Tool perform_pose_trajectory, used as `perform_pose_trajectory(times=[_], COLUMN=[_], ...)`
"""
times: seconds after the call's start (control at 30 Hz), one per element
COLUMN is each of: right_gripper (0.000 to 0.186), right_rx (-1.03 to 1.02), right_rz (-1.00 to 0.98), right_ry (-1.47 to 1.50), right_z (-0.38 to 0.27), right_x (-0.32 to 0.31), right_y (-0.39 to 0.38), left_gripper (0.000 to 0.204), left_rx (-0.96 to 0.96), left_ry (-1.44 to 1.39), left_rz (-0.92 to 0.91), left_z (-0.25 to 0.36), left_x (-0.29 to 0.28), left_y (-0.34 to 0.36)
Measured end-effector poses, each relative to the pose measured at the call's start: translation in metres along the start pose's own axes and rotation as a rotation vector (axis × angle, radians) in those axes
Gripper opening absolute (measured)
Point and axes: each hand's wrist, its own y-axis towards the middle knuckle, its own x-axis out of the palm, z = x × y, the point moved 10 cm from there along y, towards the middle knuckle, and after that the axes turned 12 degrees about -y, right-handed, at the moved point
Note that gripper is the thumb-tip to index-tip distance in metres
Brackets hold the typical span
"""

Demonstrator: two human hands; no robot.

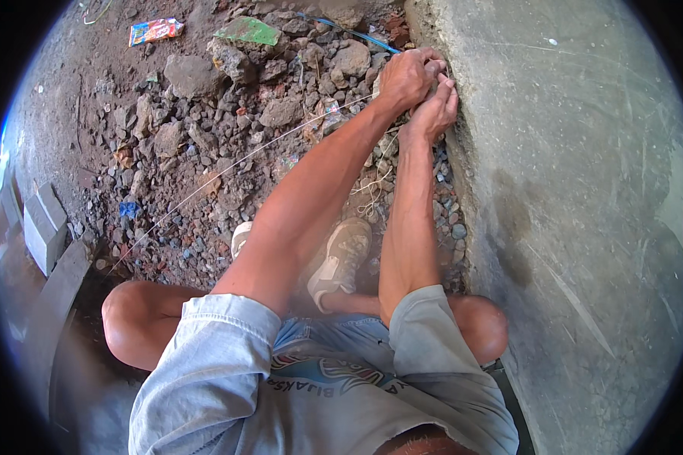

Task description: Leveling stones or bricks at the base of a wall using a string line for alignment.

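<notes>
My left hand [408, 77] and my right hand [432, 112] are close together at the rough edge of a concrete slab [577, 152]. The fingers of both are bent and closed in a pinch; what lies between them is hidden. A thin white string [239, 161] runs taut from the lower left across the rubble and passes behind my left wrist. Below my right wrist, a loose pale string [372, 199] lies in tangled loops on the stones. Just left of my left hand, a blue cord [353, 32] reaches toward the knuckles.
Broken stones and gravel [281, 112] cover the ground left of the slab. A green shard [248, 31], a colourful wrapper [156, 31] and a blue scrap [129, 209] lie among them. Grey blocks [44, 227] stand at the left. My shoes [341, 258] rest on the gravel.
</notes>
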Motion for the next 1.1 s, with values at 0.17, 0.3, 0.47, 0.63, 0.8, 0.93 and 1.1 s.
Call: perform_pose_trajectory(times=[0.17,0.3,0.47,0.63,0.8,0.93,1.1], right_gripper=[0.039,0.037,0.037,0.037,0.037,0.039,0.039], right_rx=[0.005,0.028,0.090,-0.003,-0.015,0.041,0.071], right_rz=[0.007,0.007,-0.002,0.011,-0.010,-0.024,-0.046], right_ry=[0.164,0.298,0.363,0.189,0.272,0.277,0.308], right_z=[-0.003,-0.006,-0.001,-0.003,-0.006,-0.001,-0.001], right_x=[0.004,0.011,0.014,0.003,0.007,0.012,0.012], right_y=[0.001,-0.005,-0.006,-0.006,-0.003,-0.007,-0.005], left_gripper=[0.027,0.029,0.029,0.028,0.027,0.027,0.026], left_rx=[0.024,0.074,0.052,0.035,0.045,0.093,0.091], left_ry=[-0.002,-0.052,0.019,-0.067,-0.062,-0.085,-0.059], left_rz=[0.002,0.013,0.012,0.011,0.020,0.033,0.012], left_z=[0.007,0.011,0.009,0.007,0.012,0.010,0.008], left_x=[0.003,0.001,0.002,0.002,0.002,-0.002,0.004], left_y=[0.001,-0.003,-0.003,-0.008,-0.008,-0.007,-0.006])
